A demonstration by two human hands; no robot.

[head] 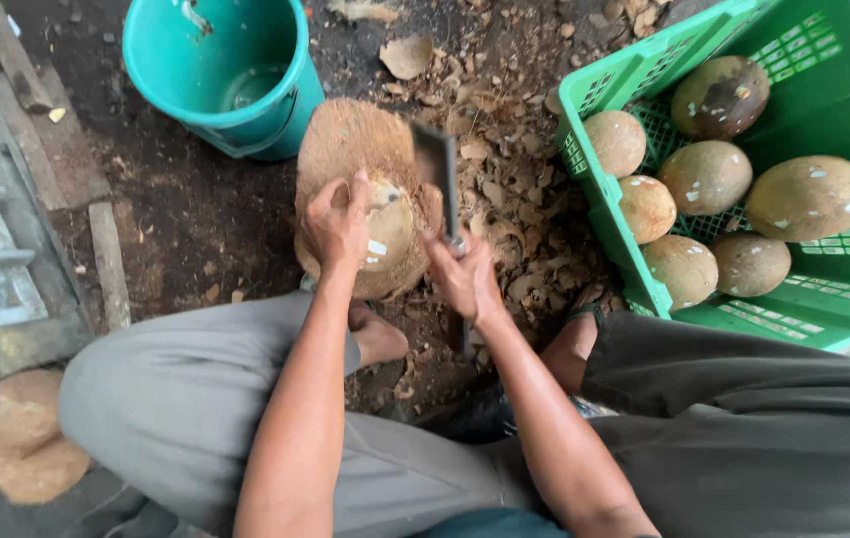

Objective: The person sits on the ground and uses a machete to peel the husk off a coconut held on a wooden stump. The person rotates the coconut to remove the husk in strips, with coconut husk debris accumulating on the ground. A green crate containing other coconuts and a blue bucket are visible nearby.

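Head view: person squats on dirt floor [176, 199], knees spread, both forearms reaching up-frame to a round block [350, 149] at centre. Left hand [337, 221] closed over a coconut [388, 224], fingers clamped on its left side, pressing it against the block's near edge. Right hand [465, 279] closed around the handle of a cleaver [437, 174]; blade stands up-frame from the fist, flat face showing, just right of the coconut and touching or nearly touching it, cannot tell which. Coconut lies between the two hands, up and left of the right hand, directly under the left; left hand is the nearer. Its long axis is hard to read, roughly up-down in the frame. Pale shaved patches show on the shell.

Green crate [634, 70] at right of frame holds seven husked coconuts [809, 197], loosely piled. Teal bucket [246, 130] at upper left, just beside the block, looks near empty. Husk chips [525, 199] litter the floor between block and crate. Wooden planks [6, 249] along left edge. Bare foot [377, 337] below the block.
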